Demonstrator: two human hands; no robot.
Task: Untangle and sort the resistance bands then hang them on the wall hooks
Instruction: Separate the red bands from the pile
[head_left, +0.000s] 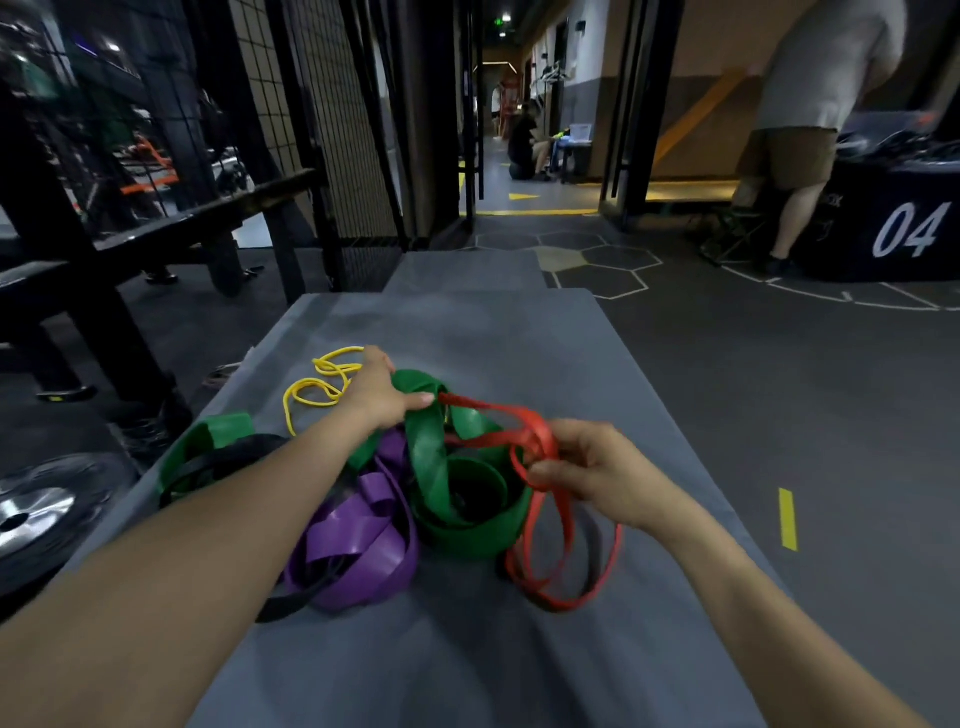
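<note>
A tangle of resistance bands lies on a grey mat (519, 332). The wide green band (441, 478) coils in the middle, and a purple band (363, 540) sits in front of it with a black band (291, 605) threaded under it. A thin yellow band (317, 387) loops at the far left. The red band (550, 561) trails to the right. My left hand (382, 395) presses on the top of the green band, thumb along it. My right hand (592, 470) pinches a raised loop of the red band.
A black bench and metal rack (156, 244) stand to the left, with a weight plate (31, 509) on the floor. A wire mesh wall (322, 104) rises beyond. A standing person (810, 130) and a black box marked 04 (904, 228) are at the right.
</note>
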